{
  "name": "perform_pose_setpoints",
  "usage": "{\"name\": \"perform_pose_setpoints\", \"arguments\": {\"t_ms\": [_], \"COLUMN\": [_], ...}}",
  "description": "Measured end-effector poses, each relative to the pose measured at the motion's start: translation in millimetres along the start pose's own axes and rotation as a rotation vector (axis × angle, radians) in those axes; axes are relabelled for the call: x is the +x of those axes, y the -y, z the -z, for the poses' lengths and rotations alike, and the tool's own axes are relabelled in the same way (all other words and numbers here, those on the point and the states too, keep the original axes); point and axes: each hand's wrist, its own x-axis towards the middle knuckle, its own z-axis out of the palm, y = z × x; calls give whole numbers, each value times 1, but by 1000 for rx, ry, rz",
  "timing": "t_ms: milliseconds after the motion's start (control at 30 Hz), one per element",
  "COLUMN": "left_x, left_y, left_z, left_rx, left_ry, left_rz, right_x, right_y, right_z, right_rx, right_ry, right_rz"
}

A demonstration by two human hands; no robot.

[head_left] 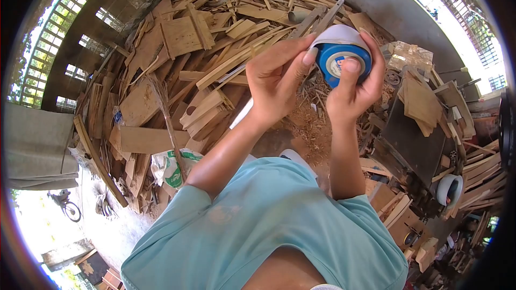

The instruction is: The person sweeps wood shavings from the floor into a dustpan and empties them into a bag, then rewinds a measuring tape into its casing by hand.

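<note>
A round blue tape roll or tape measure with a pale disc at its centre is held up in front of me. My right hand grips it, with the thumb on the disc and the fingers around the far right side. Over its top curves a white band. My left hand pinches the left end of that band between thumb and fingers, close against the blue body. What lies behind the blue object is hidden.
Scrap wood is heaped ahead and to the left, with a white-green sack near my left forearm. On the right stand a dark machine table, a pale bowl and more wood pieces. Wood shavings cover the floor below my hands.
</note>
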Motion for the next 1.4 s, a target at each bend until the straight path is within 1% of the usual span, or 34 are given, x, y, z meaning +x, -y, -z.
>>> {"name": "perform_pose_setpoints", "arguments": {"t_ms": [100,200,367,500,600,667,700,733,767,867,967,1033,1100,1167,1367,1400], "left_x": [2,3,-1,-6,-10,-15,-17,-19,-18,-16,-11,-5,-5,-10,-13,-15], "left_y": [-2,-4,-12,-11,-9,-10,-9,-3,-3,-2,-8,-5,-5,-6,8,8], "left_z": [4,10,6,6,0,-4,-6,-8,-6,0,0,4,8,10,1,1], "left_rx": [-85,-102,19,135,-38,10,34,32,71,139,242,470,590,607,330,275], "left_ry": [-16,11,-54,-99,-127,-95,-80,-106,-107,-117,-90,-62,-18,37,-49,-17], "left_rz": [71,102,-16,-83,-1,25,39,-35,-53,-79,-172,-328,-364,-281,-268,-208], "right_x": [-4,-6,-12,-17,-20,-21,-20,-19,-19,-27,-28,-28,-29,-31,-33,-34], "right_y": [-2,-2,6,10,10,9,10,11,12,15,22,19,17,15,13,13], "right_z": [-5,-8,-18,-25,-31,-36,-35,-34,-33,-38,-42,-40,-36,-34,-30,-30], "right_rx": [14,21,-63,-8,23,64,34,4,-26,70,151,151,136,113,81,76], "right_ry": [-27,-44,-64,-108,-151,-196,-175,-156,-137,-105,-74,-49,-38,-37,1,5], "right_rz": [-19,-32,-28,-42,-84,-138,-131,-122,-113,-204,-242,-241,-230,-210,-194,-203]}}
